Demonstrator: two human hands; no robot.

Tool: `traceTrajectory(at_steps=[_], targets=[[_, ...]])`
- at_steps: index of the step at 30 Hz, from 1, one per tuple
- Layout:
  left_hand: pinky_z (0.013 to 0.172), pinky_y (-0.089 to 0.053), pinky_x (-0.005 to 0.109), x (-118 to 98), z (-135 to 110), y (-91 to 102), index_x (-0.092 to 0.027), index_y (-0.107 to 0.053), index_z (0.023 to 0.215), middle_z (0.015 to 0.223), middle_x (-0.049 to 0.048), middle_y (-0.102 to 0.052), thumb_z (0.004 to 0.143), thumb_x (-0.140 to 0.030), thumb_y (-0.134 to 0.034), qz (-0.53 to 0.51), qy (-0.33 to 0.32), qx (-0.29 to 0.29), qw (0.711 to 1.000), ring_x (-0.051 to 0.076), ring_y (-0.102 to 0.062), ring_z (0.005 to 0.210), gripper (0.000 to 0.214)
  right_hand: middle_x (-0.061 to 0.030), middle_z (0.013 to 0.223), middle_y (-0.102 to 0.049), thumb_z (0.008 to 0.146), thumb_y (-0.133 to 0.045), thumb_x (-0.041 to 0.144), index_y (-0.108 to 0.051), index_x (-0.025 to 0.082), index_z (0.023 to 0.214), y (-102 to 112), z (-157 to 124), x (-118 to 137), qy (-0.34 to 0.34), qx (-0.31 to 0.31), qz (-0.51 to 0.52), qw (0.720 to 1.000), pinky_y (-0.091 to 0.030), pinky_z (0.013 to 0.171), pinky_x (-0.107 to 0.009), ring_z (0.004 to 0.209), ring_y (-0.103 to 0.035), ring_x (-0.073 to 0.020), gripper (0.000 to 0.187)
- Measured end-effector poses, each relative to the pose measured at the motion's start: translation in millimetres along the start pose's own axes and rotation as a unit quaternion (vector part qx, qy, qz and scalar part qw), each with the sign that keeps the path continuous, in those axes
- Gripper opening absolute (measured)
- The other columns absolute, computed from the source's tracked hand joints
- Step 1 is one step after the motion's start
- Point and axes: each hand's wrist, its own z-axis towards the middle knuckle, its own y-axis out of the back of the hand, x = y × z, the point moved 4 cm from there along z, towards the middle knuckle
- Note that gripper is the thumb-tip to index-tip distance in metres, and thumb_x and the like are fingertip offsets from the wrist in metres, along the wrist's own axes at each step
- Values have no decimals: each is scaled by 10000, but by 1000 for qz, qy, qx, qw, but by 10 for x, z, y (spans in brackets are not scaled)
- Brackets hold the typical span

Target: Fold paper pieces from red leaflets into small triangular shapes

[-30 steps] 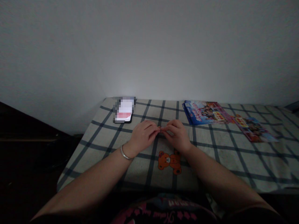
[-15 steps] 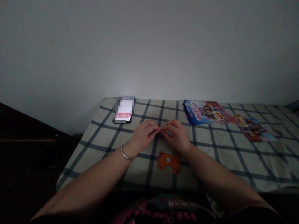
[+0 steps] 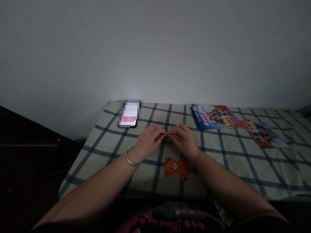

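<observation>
My left hand (image 3: 151,138), with a silver bangle (image 3: 130,158) at its wrist, is closed in a pinch. Facing it, my right hand (image 3: 184,139) is pinched too, and the fingertips of both meet over the table. Between them shows a tiny dark thing (image 3: 166,131), too small and too much covered by the fingers to name. Below the hands, an orange bear picture (image 3: 175,168) lies on the checked tablecloth (image 3: 143,184).
A phone (image 3: 129,114) with a lit, blurred screen lies at the back left. Printed leaflets (image 3: 211,116) are stacked at the back right, with another leaflet (image 3: 264,133) beside them. A wall (image 3: 155,51) rises behind the table.
The fingertips have shifted slightly, and a small dark bit now shows between them. The arms, phone and leaflets stay where they were.
</observation>
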Motion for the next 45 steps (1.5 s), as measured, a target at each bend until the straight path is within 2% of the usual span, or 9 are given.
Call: traceTrajectory(at_steps=[4, 11, 16, 26, 30, 36, 41, 45], targets=[[836, -538, 355, 15, 29, 14, -196, -602, 939, 961, 48, -648, 940, -172, -546, -22, 15, -4, 1000, 183, -624, 940, 61, -30, 839, -626, 858, -667, 219, -697, 235, 823, 6, 2, -46, -29, -3, 26, 999, -533, 635, -282, 720, -604, -149, 49], [861, -530, 358, 31, 60, 29, -197, -561, 879, 980, 42, -629, 891, -111, -565, -81, 39, -1, 996, 177, -616, 976, 87, -26, 804, -620, 845, -662, 208, -691, 221, 814, 6, 24, -42, -30, -6, 59, 998, -493, 556, -254, 679, -577, -136, 44], [860, -527, 365, 48, 53, 24, -199, -553, 872, 968, 35, -624, 882, -142, -614, -88, 41, -7, 995, 178, -612, 970, 84, -21, 797, -617, 816, -629, 164, -644, 217, 799, -7, 25, -37, -27, 2, 56, 998, -489, 573, -255, 691, -570, -137, 58], [848, -526, 370, 158, 20, -22, -199, -509, 832, 992, 40, -634, 825, -63, -578, -107, 79, -24, 991, 180, -615, 967, 153, -12, 808, -588, 763, -584, 157, -567, 226, 782, -11, 16, -185, -85, -2, 39, 996, -485, 586, -262, 724, -572, -154, 73], [862, -530, 376, 196, 12, -43, -200, -511, 857, 1001, 45, -626, 830, -57, -550, -121, 96, -21, 988, 183, -615, 982, 150, -15, 833, -593, 777, -559, 177, -571, 222, 827, -12, 5, -213, -112, -1, 32, 993, -473, 584, -260, 745, -580, -159, 69], [798, -547, 341, 235, -12, -59, -194, -538, 934, 1036, 62, -615, 830, -51, -521, -138, 119, -15, 983, 181, -610, 985, 178, -11, 828, -610, 748, -528, 141, -576, 223, 875, -25, -12, -269, -144, 3, 21, 989, -432, 526, -250, 689, -569, -154, 159], [828, -544, 354, 278, -35, -78, -190, -559, 999, 1072, 69, -617, 827, -42, -501, -134, 124, -14, 983, 183, -611, 1014, 234, -23, 842, -590, 696, -488, 76, -593, 227, 792, 1, 15, -248, -111, 10, 9, 994, -480, 611, -291, 760, -590, -181, 208], [903, -536, 394, 316, -59, -100, -187, -562, 1086, 1089, 68, -641, 823, -32, -489, -133, 151, -11, 979, 179, -639, 1002, 313, -34, 857, -600, 681, -472, 55, -596, 229, 727, 10, 36, -237, -103, 18, 13, 994, -505, 697, -333, 802, -603, -197, 218]])
